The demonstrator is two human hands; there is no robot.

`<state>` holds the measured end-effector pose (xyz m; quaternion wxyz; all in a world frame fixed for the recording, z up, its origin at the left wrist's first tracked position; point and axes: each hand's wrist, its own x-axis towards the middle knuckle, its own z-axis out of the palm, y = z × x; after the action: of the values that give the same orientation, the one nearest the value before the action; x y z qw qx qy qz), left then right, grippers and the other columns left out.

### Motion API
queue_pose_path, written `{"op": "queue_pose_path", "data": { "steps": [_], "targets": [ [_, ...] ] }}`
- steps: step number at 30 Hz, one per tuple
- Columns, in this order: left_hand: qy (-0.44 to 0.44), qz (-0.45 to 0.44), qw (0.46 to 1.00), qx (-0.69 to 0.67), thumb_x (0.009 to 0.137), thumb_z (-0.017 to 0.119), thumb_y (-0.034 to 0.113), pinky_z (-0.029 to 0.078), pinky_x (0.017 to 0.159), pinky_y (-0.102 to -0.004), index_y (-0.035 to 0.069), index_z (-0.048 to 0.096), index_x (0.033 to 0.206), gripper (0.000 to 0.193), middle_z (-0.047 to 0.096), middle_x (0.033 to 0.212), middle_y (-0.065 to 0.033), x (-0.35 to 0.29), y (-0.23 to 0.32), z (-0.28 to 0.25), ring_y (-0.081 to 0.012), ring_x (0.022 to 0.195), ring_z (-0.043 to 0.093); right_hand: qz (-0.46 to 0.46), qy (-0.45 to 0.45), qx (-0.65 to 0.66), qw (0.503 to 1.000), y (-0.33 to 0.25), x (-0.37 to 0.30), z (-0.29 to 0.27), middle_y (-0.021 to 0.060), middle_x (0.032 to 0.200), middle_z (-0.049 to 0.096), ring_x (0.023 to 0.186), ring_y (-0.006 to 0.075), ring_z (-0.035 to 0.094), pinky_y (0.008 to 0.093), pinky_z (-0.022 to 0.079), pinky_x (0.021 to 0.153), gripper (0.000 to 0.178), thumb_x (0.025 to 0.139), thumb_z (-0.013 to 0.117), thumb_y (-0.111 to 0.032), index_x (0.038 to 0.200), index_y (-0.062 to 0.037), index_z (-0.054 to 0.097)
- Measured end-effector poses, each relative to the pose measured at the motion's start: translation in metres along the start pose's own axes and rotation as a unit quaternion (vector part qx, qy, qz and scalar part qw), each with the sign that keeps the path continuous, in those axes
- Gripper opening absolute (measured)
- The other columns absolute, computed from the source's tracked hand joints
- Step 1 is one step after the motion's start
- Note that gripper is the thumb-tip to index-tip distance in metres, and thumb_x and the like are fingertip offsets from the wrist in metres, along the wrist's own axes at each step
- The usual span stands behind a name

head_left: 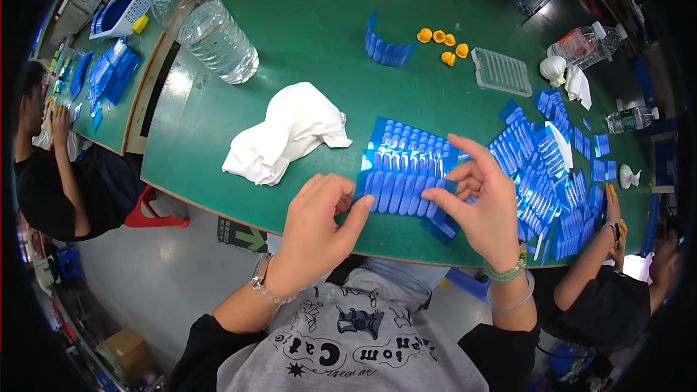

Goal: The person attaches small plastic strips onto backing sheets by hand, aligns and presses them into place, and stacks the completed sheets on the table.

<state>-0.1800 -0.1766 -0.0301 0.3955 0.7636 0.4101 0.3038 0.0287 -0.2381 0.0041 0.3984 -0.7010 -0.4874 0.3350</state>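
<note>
A blue film sheet with rows of raised oblong strips (396,187) is held above the table edge in front of me. My left hand (319,226) pinches its lower left corner, thumb on the face and fingers partly hidden behind. At the right edge, the thumb of my right hand (483,199) presses on the strips. Its other fingers curl by that edge, with the index finger raised toward the upper corner. Just below sits another blue piece (440,228), partly covered by the held sheet. To the right lies a heap of similar blue strip sheets (534,181).
A crumpled white cloth (290,131) and a big water bottle (218,40) stand to the left. Farther off are a curved blue sheet (388,51), yellow finger cots (438,36) and a clear ribbed tray (501,71). Co-workers sit left and right; one's hand (613,207) is beside the heap.
</note>
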Motion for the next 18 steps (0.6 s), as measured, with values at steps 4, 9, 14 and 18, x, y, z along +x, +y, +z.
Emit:
{"op": "queue_pose_path", "data": {
  "steps": [4, 9, 14, 18],
  "targets": [
    [0.024, 0.082, 0.993, 0.086, 0.078, 0.074, 0.011, 0.040, 0.059, -0.0299, 0.003, 0.057, 0.088, 0.021, 0.055, 0.076, -0.0083, 0.020, -0.010, 0.008, -0.0209, 0.071, 0.051, -0.113, 0.028, -0.217, 0.969, 0.002, 0.016, 0.002, 0.0082, 0.087, 0.062, 0.078, 0.0180, 0.058, 0.0291, 0.047, 0.071, 0.060, 0.069, 0.081, -0.011, 0.123, -0.0042, 0.054],
    [0.116, 0.142, 0.957, 0.223, 0.076, 0.075, 0.012, 0.043, 0.066, -0.0332, 0.003, 0.055, 0.117, 0.047, 0.056, 0.096, -0.0097, 0.022, -0.015, 0.007, -0.0247, 0.086, 0.052, -0.200, 0.079, -0.322, 0.922, 0.007, 0.050, -0.013, 0.0129, 0.107, 0.061, 0.106, 0.0313, 0.051, 0.0409, 0.042, 0.092, 0.056, 0.072, 0.078, -0.019, 0.121, -0.0050, 0.056],
    [0.092, 0.113, 0.974, 0.172, 0.078, 0.072, 0.009, 0.045, 0.068, -0.0315, 0.002, 0.054, 0.119, 0.046, 0.057, 0.100, -0.0095, 0.017, -0.014, -0.006, -0.0226, 0.088, 0.054, -0.370, 0.107, -0.265, 0.884, -0.008, 0.135, 0.006, 0.0130, 0.116, 0.060, 0.113, 0.0334, 0.048, 0.0412, 0.041, 0.094, 0.046, 0.075, 0.075, -0.026, 0.112, -0.0028, 0.061],
    [0.062, 0.081, 0.984, 0.145, 0.082, 0.069, 0.007, 0.047, 0.074, -0.0299, 0.002, 0.054, 0.120, 0.042, 0.058, 0.104, -0.0101, 0.016, -0.009, -0.017, -0.0203, 0.092, 0.055, -0.321, 0.020, -0.307, 0.896, -0.004, 0.168, 0.021, 0.0117, 0.104, 0.066, 0.094, 0.0322, 0.059, 0.0408, 0.047, 0.082, 0.043, 0.078, 0.071, -0.030, 0.109, -0.0027, 0.063]
  ]
}}
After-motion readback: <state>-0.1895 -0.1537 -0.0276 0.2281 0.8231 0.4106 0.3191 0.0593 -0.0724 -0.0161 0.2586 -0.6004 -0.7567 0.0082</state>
